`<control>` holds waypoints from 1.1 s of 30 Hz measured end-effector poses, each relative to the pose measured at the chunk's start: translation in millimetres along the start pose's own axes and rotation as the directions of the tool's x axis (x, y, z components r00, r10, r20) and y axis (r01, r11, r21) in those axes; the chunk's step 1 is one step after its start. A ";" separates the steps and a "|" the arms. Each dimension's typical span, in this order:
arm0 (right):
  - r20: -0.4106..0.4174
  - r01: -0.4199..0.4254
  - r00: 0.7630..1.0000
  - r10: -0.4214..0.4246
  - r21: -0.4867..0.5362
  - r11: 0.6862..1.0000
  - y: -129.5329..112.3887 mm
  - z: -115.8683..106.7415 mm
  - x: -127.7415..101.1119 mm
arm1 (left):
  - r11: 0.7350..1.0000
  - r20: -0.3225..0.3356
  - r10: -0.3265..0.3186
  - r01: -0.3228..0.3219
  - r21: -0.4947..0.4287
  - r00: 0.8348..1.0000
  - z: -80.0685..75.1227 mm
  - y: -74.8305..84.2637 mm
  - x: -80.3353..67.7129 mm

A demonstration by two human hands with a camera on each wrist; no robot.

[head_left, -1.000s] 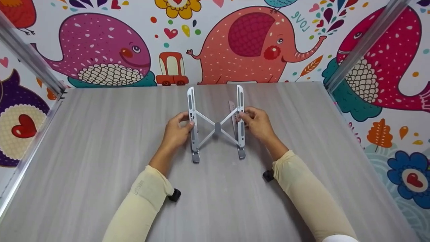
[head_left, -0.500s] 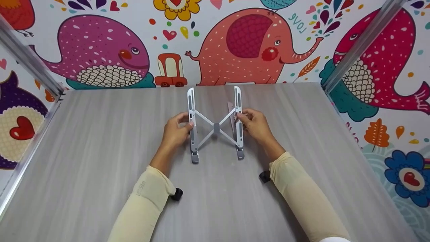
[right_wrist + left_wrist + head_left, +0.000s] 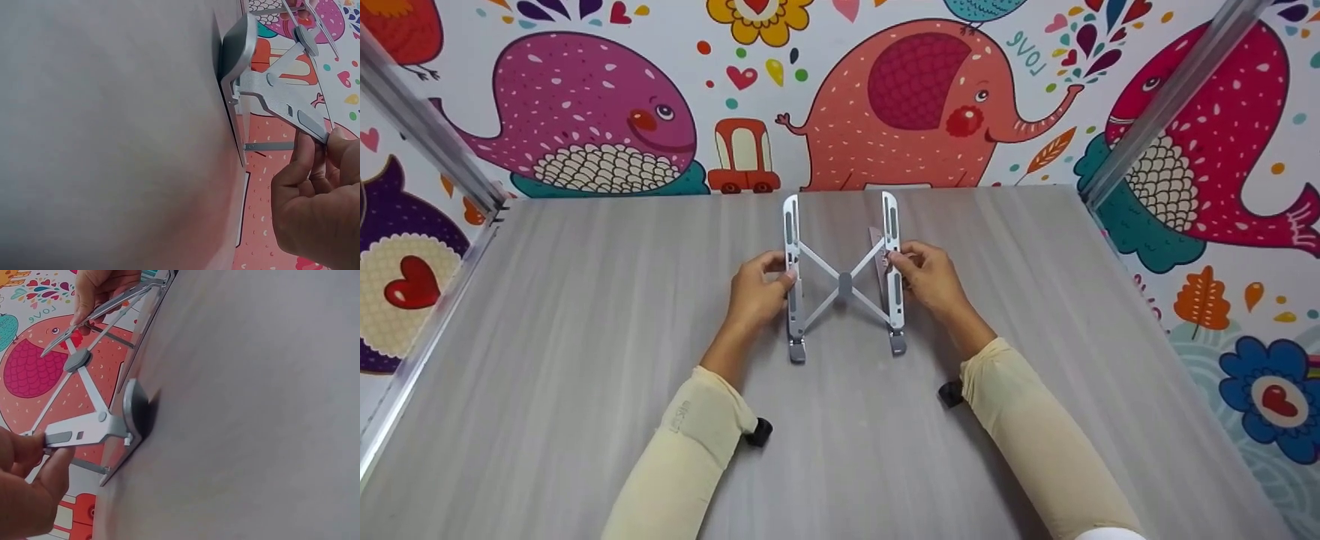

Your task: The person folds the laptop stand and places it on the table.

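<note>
The left hand (image 3: 755,296) pinches the left rail of a silver folding stand (image 3: 844,283) between thumb and fingers, and the right hand (image 3: 931,279) pinches the right rail in the same way. The stand is in the middle of the grey desk (image 3: 547,337), toward its far edge. Its two rails are parallel and apart, joined by crossed bars with a grey pivot in the centre. Its near feet touch the desk. Behind the desk there is a wall (image 3: 585,112) with colourful cartoon animals.

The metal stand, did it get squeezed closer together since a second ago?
Yes, a little. Against the table's wood grain in the head view, the stand's two rails sit slightly closer together; the left rail moved inward.
</note>
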State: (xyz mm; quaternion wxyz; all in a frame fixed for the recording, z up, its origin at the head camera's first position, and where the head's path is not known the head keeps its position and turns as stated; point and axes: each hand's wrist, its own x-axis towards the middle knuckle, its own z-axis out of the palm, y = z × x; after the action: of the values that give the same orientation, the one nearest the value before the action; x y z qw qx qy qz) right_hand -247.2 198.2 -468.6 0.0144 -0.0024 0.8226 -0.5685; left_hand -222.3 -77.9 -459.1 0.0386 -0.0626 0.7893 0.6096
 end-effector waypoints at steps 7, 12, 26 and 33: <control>0.023 0.002 1.000 -0.003 0.060 0.998 -0.9 5.0 1.7 | 0.999 0.006 -0.024 0.024 -0.030 1.000 5.0 1.6 0.0; 0.032 0.025 0.999 -0.029 0.126 0.992 -0.4 8.6 3.4 | 0.998 0.006 0.000 0.001 -0.055 1.000 8.8 1.7 -0.2; 0.054 0.011 0.998 -0.015 0.078 0.997 -7.1 16.9 7.4 | 0.999 -0.021 0.041 -0.041 -0.015 0.999 21.7 3.7 3.1; 0.057 0.017 0.998 -0.022 0.073 0.997 -10.3 19.8 8.8 | 0.998 -0.031 0.062 -0.062 -0.007 0.998 30.2 4.9 5.9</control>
State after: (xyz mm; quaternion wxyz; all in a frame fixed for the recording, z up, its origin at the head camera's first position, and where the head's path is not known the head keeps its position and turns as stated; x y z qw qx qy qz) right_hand -255.6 175.9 -466.2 0.0325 -0.0262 0.8007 -0.5976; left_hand -229.3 -47.8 -462.9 0.0074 -0.0477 0.7889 0.6127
